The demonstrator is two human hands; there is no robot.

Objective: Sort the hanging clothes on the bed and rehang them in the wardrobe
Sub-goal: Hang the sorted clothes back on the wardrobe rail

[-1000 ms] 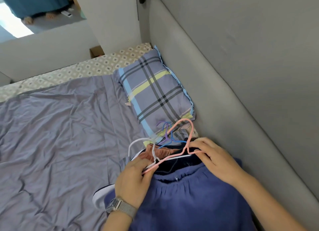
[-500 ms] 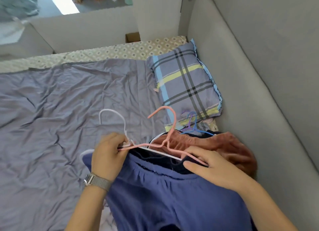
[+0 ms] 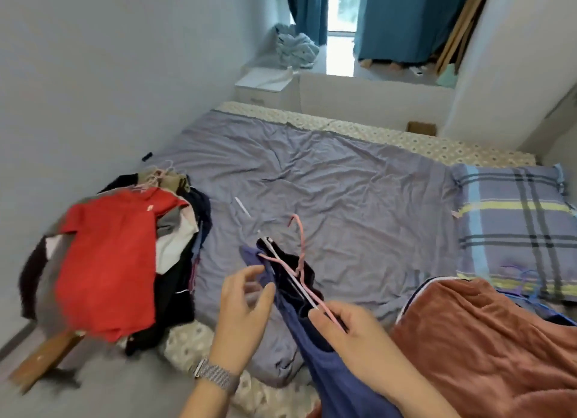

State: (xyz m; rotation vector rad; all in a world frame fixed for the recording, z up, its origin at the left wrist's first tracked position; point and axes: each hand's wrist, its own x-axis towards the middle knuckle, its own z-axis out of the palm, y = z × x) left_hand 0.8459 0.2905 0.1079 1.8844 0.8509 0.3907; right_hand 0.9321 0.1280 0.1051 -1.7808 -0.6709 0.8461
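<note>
My right hand (image 3: 352, 333) pinches the lower ends of a pink hanger (image 3: 298, 246) and a white hanger (image 3: 290, 275). From these hang a blue garment (image 3: 331, 377) and a dark one (image 3: 296, 274), lifted above the bed (image 3: 327, 183). My left hand (image 3: 243, 311), with a watch on the wrist, hovers just left of the blue cloth with fingers spread and holds nothing. A rust-brown garment (image 3: 487, 349) lies at the right. At the bed's left corner sits a pile of hung clothes with a red shirt (image 3: 109, 261) on top.
A plaid pillow (image 3: 512, 227) lies at the right of the bed. A small white stick (image 3: 243, 207) rests on the sheet. A white nightstand (image 3: 265, 86) and teal curtains (image 3: 402, 18) stand beyond the bed. A wooden plank (image 3: 43, 355) lies on the floor at the left.
My view has swung left from the headboard corner to the whole bed. My left hand let go of the hangers; my right hand carried the blue garment leftward, away from the brown one.
</note>
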